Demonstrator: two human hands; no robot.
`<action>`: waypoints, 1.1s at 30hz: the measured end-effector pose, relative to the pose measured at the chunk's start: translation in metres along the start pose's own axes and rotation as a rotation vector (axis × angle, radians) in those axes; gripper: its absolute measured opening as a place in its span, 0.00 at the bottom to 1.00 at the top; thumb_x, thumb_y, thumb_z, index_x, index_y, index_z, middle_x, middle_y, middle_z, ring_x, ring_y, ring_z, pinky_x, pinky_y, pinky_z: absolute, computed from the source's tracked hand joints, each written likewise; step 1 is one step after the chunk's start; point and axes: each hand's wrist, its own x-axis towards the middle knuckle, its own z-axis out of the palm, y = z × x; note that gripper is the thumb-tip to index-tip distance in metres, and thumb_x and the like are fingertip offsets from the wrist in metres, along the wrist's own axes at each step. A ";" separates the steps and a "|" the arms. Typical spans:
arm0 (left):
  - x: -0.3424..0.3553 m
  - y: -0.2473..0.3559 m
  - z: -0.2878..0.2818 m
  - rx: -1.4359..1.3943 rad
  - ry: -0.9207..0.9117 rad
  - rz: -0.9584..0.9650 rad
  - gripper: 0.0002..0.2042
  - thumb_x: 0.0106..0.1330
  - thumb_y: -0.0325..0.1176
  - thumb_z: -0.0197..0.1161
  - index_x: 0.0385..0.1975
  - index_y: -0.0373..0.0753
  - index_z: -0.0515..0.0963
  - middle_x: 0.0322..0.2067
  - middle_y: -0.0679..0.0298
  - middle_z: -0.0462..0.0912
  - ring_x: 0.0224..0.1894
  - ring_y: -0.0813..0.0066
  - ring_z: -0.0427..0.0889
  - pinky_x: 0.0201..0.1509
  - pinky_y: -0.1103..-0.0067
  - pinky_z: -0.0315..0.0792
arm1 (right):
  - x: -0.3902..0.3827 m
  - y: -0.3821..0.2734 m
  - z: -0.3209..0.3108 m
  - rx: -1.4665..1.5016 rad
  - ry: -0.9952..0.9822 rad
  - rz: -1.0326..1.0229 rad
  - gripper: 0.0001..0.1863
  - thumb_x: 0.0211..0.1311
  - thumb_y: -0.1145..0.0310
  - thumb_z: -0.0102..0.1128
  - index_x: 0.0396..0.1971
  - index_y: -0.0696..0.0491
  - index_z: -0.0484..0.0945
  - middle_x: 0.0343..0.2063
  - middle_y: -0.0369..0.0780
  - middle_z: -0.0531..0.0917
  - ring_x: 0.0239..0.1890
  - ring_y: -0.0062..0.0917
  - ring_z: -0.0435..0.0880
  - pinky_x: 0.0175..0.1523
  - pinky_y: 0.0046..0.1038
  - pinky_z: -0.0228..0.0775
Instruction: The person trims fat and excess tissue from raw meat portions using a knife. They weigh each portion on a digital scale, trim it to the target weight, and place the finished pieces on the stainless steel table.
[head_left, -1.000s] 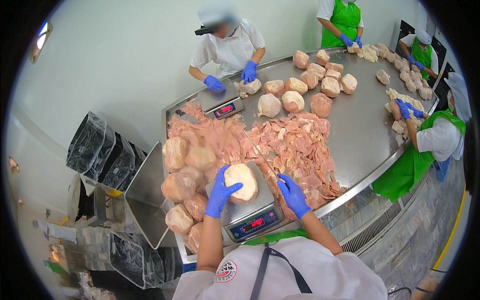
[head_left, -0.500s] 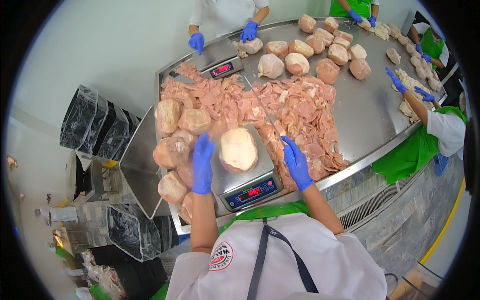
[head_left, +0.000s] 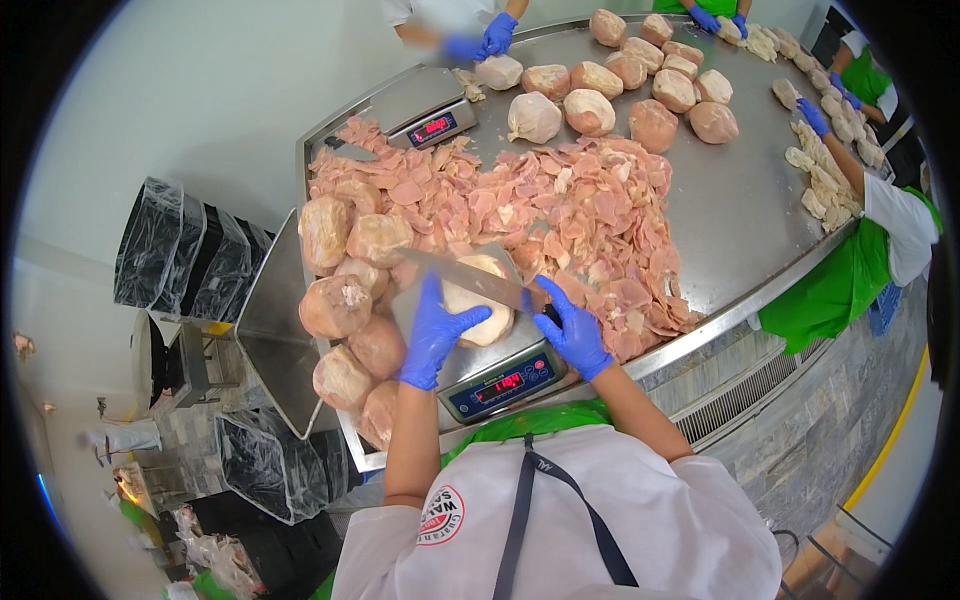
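A large rounded pale piece of meat [head_left: 492,325] rests on a digital scale [head_left: 503,388] in front of me. Against its left side lies my left hand [head_left: 437,335], blue-gloved, fingers stretched out and thumb over the near part. My right hand [head_left: 572,328], also gloved, is closed round the dark handle of a long knife [head_left: 480,280]. The blade runs leftward across the top of the meat, its broad side showing. Whether the edge is cutting in, I cannot tell. Thin pink meat slices [head_left: 610,240] lie heaped beyond the scale and to its right.
Several rounded meat pieces [head_left: 335,307] crowd the table's left edge; more [head_left: 590,112] stand at the back. A second scale [head_left: 432,128] sits far left, near a co-worker's gloved hands [head_left: 497,35]. Other people work along the metal table [head_left: 745,200]. Plastic-lined black bins [head_left: 270,465] stand left.
The knife has swung from pointing away to lying leftward over the meat. My left hand has moved right onto the meat. The far co-worker's hands have come together by a meat piece.
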 end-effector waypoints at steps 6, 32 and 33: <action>0.004 0.003 -0.003 -0.100 -0.093 -0.029 0.54 0.40 0.34 0.84 0.69 0.34 0.58 0.62 0.54 0.70 0.65 0.60 0.69 0.68 0.69 0.66 | 0.033 -0.001 0.005 -0.084 -0.011 -0.136 0.35 0.64 0.47 0.60 0.69 0.41 0.64 0.27 0.46 0.83 0.28 0.44 0.83 0.34 0.41 0.74; 0.015 0.022 -0.025 -0.084 -0.408 -0.017 0.52 0.47 0.32 0.80 0.73 0.34 0.54 0.67 0.59 0.67 0.68 0.68 0.65 0.72 0.72 0.60 | 0.063 0.009 -0.026 0.132 -0.465 -0.218 0.36 0.69 0.46 0.52 0.73 0.40 0.58 0.57 0.48 0.79 0.52 0.41 0.83 0.57 0.37 0.73; 0.015 0.024 -0.024 -0.074 -0.423 -0.005 0.52 0.47 0.31 0.80 0.73 0.34 0.54 0.67 0.60 0.66 0.68 0.68 0.65 0.72 0.72 0.59 | 0.058 0.013 -0.032 0.190 -0.461 -0.206 0.35 0.70 0.47 0.52 0.73 0.40 0.58 0.58 0.48 0.79 0.53 0.40 0.82 0.58 0.37 0.72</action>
